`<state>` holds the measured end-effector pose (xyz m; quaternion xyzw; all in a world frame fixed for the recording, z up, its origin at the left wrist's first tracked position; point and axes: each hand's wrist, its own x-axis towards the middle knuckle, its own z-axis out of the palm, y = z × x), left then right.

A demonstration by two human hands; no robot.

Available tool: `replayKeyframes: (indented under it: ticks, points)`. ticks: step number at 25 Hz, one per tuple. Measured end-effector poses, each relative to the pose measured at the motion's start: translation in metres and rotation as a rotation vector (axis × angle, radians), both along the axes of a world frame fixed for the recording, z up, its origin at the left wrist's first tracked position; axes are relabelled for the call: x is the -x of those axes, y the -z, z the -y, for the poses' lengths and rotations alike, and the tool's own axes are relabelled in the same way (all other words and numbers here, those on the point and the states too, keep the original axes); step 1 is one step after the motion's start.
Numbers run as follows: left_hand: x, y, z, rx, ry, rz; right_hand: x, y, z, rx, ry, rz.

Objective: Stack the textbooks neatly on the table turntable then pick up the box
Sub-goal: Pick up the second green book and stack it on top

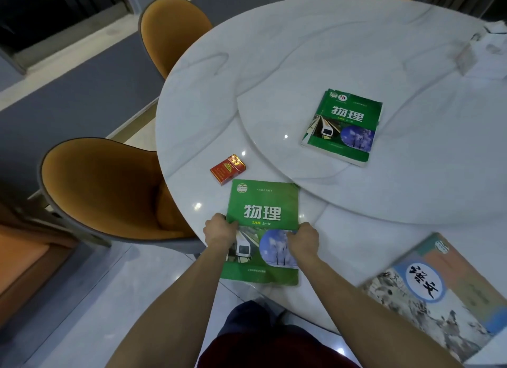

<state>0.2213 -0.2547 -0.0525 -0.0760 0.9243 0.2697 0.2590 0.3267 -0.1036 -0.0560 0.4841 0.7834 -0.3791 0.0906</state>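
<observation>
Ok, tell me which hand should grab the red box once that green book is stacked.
Left, probably. The left hand grips the near green book on the side where the red box lies; the right hand would cross over.

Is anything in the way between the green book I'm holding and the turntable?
Nothing visible. Both hands, left and right, hold the near green book; the marble between its far edge and the turntable is bare. The red box sits off to the left.

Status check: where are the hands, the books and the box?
Both hands, left and right, gripping near green textbook. Second green textbook on turntable. Red box untouched.
</observation>
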Motion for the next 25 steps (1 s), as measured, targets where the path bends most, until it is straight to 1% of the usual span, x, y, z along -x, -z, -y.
replayKeyframes:
  ticks: [3,7,10,13,17,21,25]
  points:
    - [-0.004,0.002,0.005,-0.106,-0.069,0.014,-0.001,0.001,-0.005,0.087,0.059,0.007]
    - [-0.018,-0.001,0.007,-0.313,-0.208,-0.007,-0.001,0.001,-0.004,0.15,0.084,0.007]
    - [-0.027,-0.007,0.01,-0.405,-0.234,-0.049,-0.003,0.0,-0.004,0.17,0.084,-0.02]
    - [-0.031,-0.021,0.018,-0.542,-0.26,-0.064,-0.007,-0.002,-0.003,0.205,0.102,-0.07]
    - [-0.026,-0.049,0.025,-0.703,-0.219,-0.051,-0.005,-0.008,-0.003,0.29,0.118,-0.183]
    - [-0.012,-0.075,0.018,-0.78,-0.192,-0.049,0.006,-0.024,-0.016,0.415,0.239,-0.319]
    - [0.005,-0.089,0.001,-0.799,-0.224,-0.063,0.015,-0.039,-0.038,0.425,0.3,-0.402]
